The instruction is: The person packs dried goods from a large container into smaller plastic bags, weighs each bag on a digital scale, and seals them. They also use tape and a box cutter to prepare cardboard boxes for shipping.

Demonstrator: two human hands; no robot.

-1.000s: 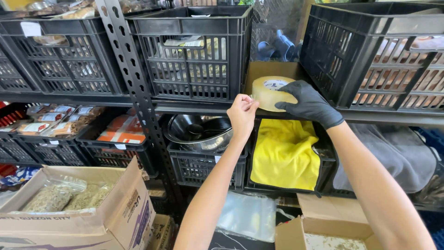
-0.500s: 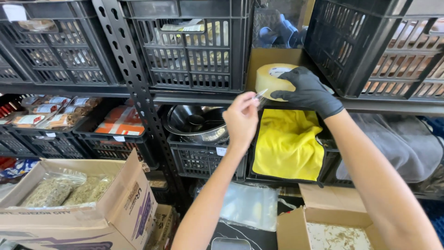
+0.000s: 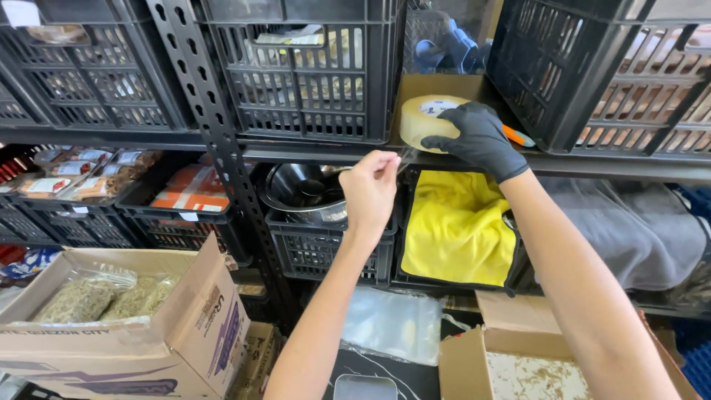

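My right hand (image 3: pixel 478 138), in a black glove, grips a roll of clear packing tape (image 3: pixel 424 118) up at the shelf edge. My bare left hand (image 3: pixel 369 191) pinches the loose end of the tape strip (image 3: pixel 404 157) and holds it a short way down and left of the roll. Behind the roll lies an orange-handled tool (image 3: pixel 517 136) on the shelf. Below the hands a black crate holds a yellow cloth (image 3: pixel 457 228).
Black plastic crates (image 3: pixel 304 67) fill a metal rack (image 3: pixel 215 141). One crate holds metal bowls (image 3: pixel 304 189), others hold packets (image 3: pixel 185 196). An open cardboard box with bagged dried goods (image 3: pixel 111 311) stands lower left, another open box (image 3: pixel 533 363) lower right. Grey fabric (image 3: pixel 637 237) lies on the right.
My left hand has drawn the tape end away from the roll, down and to the left. The right hand still holds the roll at the shelf edge. The view has shifted slightly.
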